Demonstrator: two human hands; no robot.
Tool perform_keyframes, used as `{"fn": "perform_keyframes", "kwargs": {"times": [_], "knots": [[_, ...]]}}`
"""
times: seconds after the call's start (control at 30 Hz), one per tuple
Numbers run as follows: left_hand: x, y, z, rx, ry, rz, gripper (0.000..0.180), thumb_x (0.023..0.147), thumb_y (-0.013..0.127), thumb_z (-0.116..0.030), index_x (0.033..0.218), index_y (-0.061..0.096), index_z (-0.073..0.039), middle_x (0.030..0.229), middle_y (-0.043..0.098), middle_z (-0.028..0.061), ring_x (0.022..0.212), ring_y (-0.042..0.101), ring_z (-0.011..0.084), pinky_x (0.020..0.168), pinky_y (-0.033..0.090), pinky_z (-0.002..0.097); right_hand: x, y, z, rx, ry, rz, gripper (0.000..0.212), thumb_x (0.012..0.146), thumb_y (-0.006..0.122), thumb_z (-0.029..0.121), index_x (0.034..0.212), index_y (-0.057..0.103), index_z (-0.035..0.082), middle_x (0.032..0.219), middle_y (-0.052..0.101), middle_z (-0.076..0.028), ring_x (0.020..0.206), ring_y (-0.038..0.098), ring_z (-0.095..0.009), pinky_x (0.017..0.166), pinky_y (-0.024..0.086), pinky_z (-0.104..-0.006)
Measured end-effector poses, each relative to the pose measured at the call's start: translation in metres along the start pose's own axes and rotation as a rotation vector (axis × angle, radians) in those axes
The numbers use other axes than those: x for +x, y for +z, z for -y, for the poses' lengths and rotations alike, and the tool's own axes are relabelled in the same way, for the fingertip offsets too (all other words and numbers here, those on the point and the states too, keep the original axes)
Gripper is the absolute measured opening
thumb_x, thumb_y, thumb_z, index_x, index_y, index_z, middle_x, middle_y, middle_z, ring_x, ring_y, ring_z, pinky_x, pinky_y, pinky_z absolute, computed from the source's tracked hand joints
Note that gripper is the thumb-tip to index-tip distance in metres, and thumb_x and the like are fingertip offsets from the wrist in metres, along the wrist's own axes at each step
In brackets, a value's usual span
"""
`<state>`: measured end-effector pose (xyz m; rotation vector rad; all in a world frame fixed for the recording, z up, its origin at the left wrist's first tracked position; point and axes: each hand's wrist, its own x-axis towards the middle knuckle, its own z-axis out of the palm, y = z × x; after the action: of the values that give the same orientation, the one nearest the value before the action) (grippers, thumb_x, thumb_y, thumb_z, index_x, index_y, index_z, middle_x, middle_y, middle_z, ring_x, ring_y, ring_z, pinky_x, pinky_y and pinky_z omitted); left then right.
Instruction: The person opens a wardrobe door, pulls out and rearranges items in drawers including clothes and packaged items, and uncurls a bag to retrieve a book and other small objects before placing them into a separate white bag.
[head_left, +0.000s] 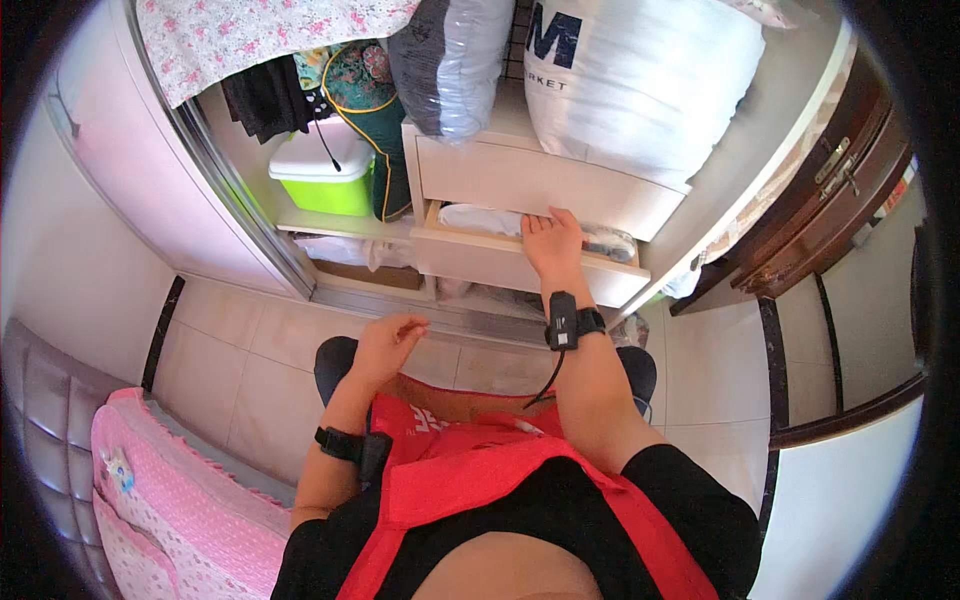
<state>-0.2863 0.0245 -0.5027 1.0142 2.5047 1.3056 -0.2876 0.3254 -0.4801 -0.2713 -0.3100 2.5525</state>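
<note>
Right hand (pixel 552 244): nearer, over front edge of pale wooden drawer (pixel 478 257); grip unclear.
Drawer's long axis: left to right.
Left hand (pixel 388 346): loosely curled, empty.

at our right hand (pixel 553 243) we see a smooth, matt, wood-look drawer (pixel 475 257); beyond it, a glossy, wrinkled plastic bag (pixel 650 90). past our left hand (pixel 387 350) sits a smooth plastic box (pixel 328 195). nearer us than both hands, our apron (pixel 450 490) is creased, matt cloth, and the floor tiles (pixel 290 335) around them look smooth, faintly glossy.
</note>
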Motion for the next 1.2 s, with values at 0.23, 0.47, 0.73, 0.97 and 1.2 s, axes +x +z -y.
{"fn": "perform_keyframes", "kwargs": {"times": [0.23,0.47,0.73,0.97,1.2], "knots": [[0.008,-0.008,-0.01,-0.066,-0.005,-0.008,0.016,0.083,0.059,-0.012,0.096,0.066,-0.006,0.084,0.066,0.0105,0.076,0.063,0.0215,0.068,0.049,0.0294,-0.013,0.011,0.002,-0.034,0.06,-0.086,0.02,0.083,0.051,0.013,0.1,0.045,0.004,0.111,0.046,-0.009,0.105,0.043,-0.021,0.097,0.034,-0.0339],[0.041,0.004,-0.008,-0.133,0.047,-0.103,0.015,0.084,0.058,-0.007,0.098,0.064,-0.004,0.086,0.065,0.0093,0.076,0.061,0.0197,0.069,0.047,0.029,-0.032,0.01,0.0,-0.075,0.043,-0.108,0.017,0.083,0.05,0.011,0.099,0.046,0.006,0.107,0.049,-0.006,0.099,0.046,-0.021,0.095,0.037,-0.0353],[0.14,-0.003,-0.098,0.211,0.711,-0.285,0.034,0.075,0.061,-0.005,0.109,0.057,-0.004,0.112,0.056,0.0137,0.102,0.053,0.032,0.089,0.043,0.04,-0.05,0.001,0.016,-0.175,0.148,-0.063,0.029,0.083,0.053,0.011,0.111,0.047,0.002,0.114,0.05,-0.009,0.11,0.046,-0.023,0.098,0.037,-0.0382],[0.18,0.014,-0.125,0.46,0.798,-0.306,0.047,0.073,0.065,-0.01,0.116,0.048,-0.001,0.114,0.051,0.0133,0.105,0.049,0.0329,0.093,0.039,0.0413,-0.074,0.063,0.094,-1.953,-1.19,0.155,0.04,0.075,0.062,0.005,0.114,0.054,0.006,0.118,0.053,-0.01,0.112,0.048,-0.028,0.099,0.034,-0.0418],[0.183,0.018,-0.142,0.603,0.603,-0.369,0.047,0.066,0.073,-0.023,0.105,0.053,-0.007,0.103,0.052,0.0092,0.101,0.05,0.0271,0.083,0.039,0.0404,-0.063,0.074,0.107,-2.563,-1.361,0.085,0.041,0.068,0.068,0.015,0.106,0.056,0.007,0.109,0.054,-0.008,0.106,0.049,-0.024,0.098,0.028,-0.0484]]}}
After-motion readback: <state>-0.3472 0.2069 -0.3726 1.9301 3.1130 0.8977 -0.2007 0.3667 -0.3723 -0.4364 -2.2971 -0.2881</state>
